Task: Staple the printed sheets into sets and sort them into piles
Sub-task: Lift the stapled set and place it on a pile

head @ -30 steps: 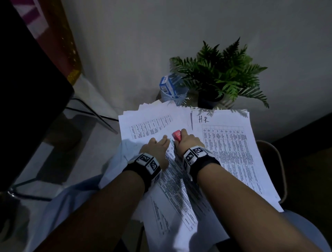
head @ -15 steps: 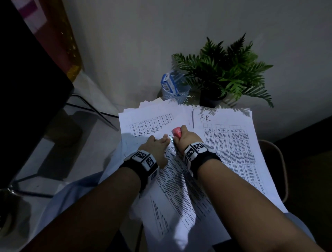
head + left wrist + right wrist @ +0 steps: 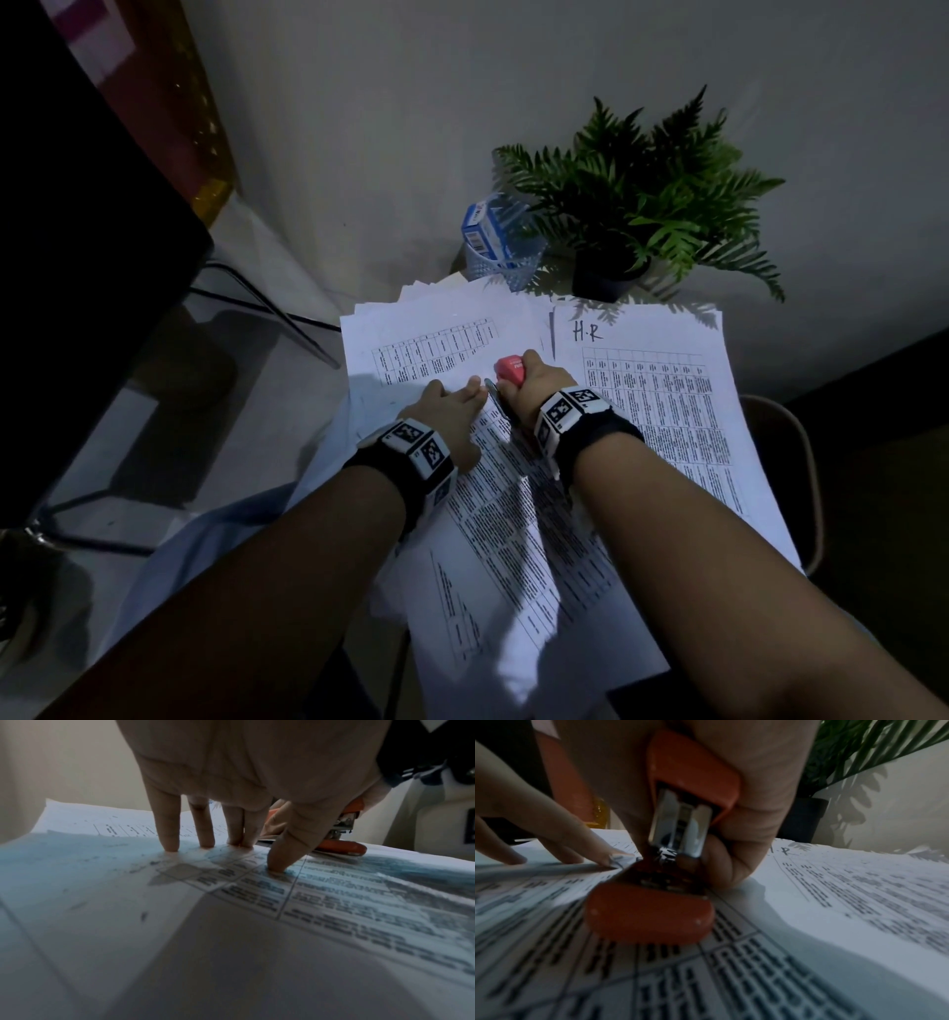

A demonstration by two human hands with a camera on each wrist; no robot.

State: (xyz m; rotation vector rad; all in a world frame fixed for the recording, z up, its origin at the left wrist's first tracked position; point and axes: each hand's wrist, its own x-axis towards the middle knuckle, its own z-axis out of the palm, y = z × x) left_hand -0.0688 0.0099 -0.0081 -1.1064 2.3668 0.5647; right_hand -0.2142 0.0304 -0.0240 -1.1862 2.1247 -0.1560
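Observation:
A set of printed sheets (image 3: 518,519) lies slanted across the small table, over two other piles. My right hand (image 3: 534,383) grips an orange stapler (image 3: 510,369) (image 3: 654,908) whose mouth takes the top corner of that set; its base lies on the paper. My left hand (image 3: 449,411) (image 3: 205,833) presses down on the same set with straight fingers (image 3: 169,833), the fingertips right beside the stapler (image 3: 342,845). A pile marked "H.R" (image 3: 662,390) lies to the right. Another printed pile (image 3: 426,344) lies at the back left.
A potted fern (image 3: 642,205) and a mesh cup (image 3: 506,257) holding a small blue box stand against the wall behind the papers. A light blue cloth (image 3: 215,545) hangs at the left. A dark monitor (image 3: 77,257) fills the left side, and a chair edge (image 3: 801,478) shows at the right.
Both hands stay at the corner of the slanted set. The right hand with the stapler has shifted slightly; the view itself has moved a little.

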